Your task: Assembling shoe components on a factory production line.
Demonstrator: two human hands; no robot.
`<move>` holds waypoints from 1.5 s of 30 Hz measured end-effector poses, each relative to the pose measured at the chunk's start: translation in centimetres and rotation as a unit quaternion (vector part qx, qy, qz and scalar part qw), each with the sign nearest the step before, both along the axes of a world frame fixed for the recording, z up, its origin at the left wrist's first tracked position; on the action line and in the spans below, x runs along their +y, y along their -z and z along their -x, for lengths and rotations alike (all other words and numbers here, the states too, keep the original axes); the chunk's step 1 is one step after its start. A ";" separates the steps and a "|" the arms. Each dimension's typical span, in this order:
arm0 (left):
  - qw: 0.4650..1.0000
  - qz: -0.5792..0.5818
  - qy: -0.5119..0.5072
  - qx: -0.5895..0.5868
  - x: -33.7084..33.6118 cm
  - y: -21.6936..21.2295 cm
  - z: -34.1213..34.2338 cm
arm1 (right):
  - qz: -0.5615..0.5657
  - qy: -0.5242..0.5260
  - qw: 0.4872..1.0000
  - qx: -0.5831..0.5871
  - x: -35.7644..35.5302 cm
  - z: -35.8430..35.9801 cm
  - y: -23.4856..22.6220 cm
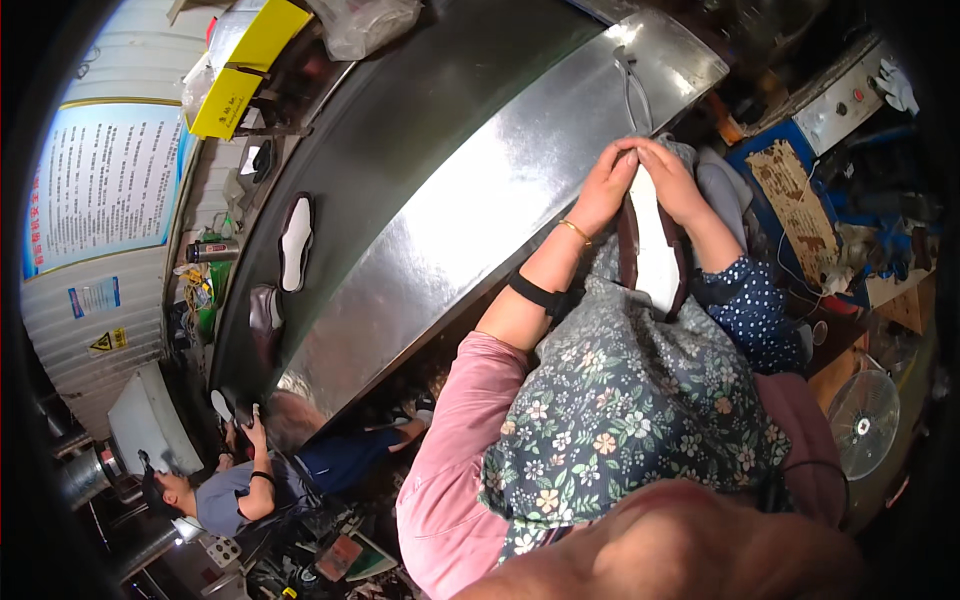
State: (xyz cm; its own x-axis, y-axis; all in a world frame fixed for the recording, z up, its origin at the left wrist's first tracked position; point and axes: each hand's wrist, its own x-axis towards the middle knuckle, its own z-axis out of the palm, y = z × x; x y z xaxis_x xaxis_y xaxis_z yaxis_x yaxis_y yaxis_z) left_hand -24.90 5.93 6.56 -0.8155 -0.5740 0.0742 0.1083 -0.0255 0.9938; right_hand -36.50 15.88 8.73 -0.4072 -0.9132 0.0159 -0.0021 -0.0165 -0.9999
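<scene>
the left hand (pixel 603 190) and right hand (pixel 675 187) of the wearer, fingertips meeting, are clamped from either side on the far end of a dark brown shoe with a flat white sole (pixel 655 240). this shoe lies sole up over the lap, its near end by a dark floral-print fabric apron (pixel 630 430). a gold-coloured bangle (pixel 575 232) circles the left wrist. just beyond the hands, slender grey metal pincers (pixel 631 88) rest on a shiny sheet-metal bench top (pixel 440 220). farther left, a broad black belt (pixel 400 110) bears a second white-soled dark shoe (pixel 297 245), sole up, and a glossy brown shoe (pixel 265 312).
</scene>
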 end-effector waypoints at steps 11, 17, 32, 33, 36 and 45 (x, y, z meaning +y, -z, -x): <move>0.988 0.020 -0.152 -0.001 1.6 2.2 -9.2 | -0.107 -0.112 0.911 0.381 5.0 -6.8 -3.7; 0.939 -0.179 -0.294 -0.019 0.2 0.9 -8.7 | -0.157 -0.133 0.798 0.567 5.4 -8.4 -6.2; 0.756 0.409 -0.263 -0.438 -6.7 5.5 -23.8 | -0.108 -0.027 0.991 0.076 -2.9 3.4 0.9; 0.738 0.423 -0.274 -0.448 -7.0 6.5 -26.0 | -0.105 -0.052 0.991 0.064 -5.3 2.2 1.0; 0.752 0.395 -0.241 -0.470 -6.3 6.2 -23.7 | -0.124 -0.025 0.963 0.237 -6.4 2.5 3.4; 0.747 0.405 -0.261 -0.457 -5.1 4.7 -23.4 | -0.110 0.005 0.990 0.085 -4.6 2.9 4.7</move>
State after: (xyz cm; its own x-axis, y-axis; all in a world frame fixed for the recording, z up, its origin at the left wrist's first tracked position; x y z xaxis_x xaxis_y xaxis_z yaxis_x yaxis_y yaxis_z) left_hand -1.46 0.82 1.87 -0.4183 -0.9005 0.1184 -0.8408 0.4333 0.3247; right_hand -39.35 11.31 4.01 -0.4245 -0.8981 -0.1148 -0.1691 0.2032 -0.9644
